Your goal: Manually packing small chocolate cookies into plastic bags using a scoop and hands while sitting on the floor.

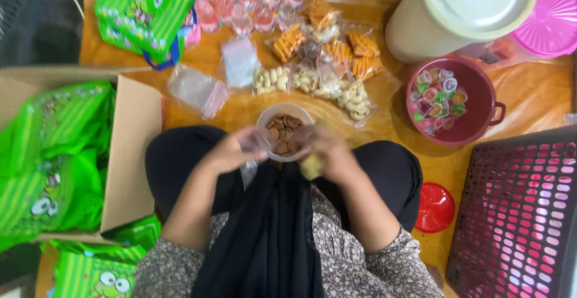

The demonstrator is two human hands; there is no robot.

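I sit cross-legged on a wooden floor [529, 94]. My left hand [235, 149] pinches a small clear plastic bag [249, 170] that hangs down by my lap. My right hand [329, 149] is blurred and holds a pale yellowish snack piece [311, 166] close to that bag. Between my hands stands a white bowl [283, 132] of small brown round biscuits. Just beyond the bowl lie filled clear packets of pale cookies [354, 101] and orange sticks [362, 47].
A cardboard box [129, 154] of green cartoon bags stands at left. A maroon bowl [454, 101] of jelly cups, a cream bucket [463, 9] with lid, a pink lid [550, 15], a red lid [434, 208] and a dark pink basket [517, 214] are at right. Empty clear bags [198, 91] and pink drink cups [246, 3] lie farther off.
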